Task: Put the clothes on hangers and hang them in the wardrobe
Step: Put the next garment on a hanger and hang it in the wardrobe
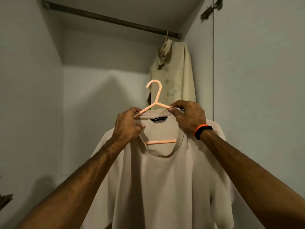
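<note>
- One garment is already hanging: a khaki shirt [173, 71] is sitting on its own hanger at the right end of the wardrobe rail [105, 18], close against the wardrobe's right wall.
- A beige T-shirt [158, 179] is being held up in front of the open wardrobe, well below the rail and not yet hung.
- A peach hanger [156, 96] is sitting inside the T-shirt; its crossbar is showing through the neck opening and its hook is standing clear above the collar.
- The left hand [127, 128] is gripping the hanger's left arm and the collar, fingers curled around both.
- The right hand [188, 116] is pinching the collar against the hanger's right arm, thumb and fingers pressed together.
- Judgement: the fitting stage is looking nearly finished, with the collar being settled; lifting the hook onto the rail is outstanding.
- Further clothes awaiting hanging are not showing in view, so the remaining count cannot be stated.
</note>
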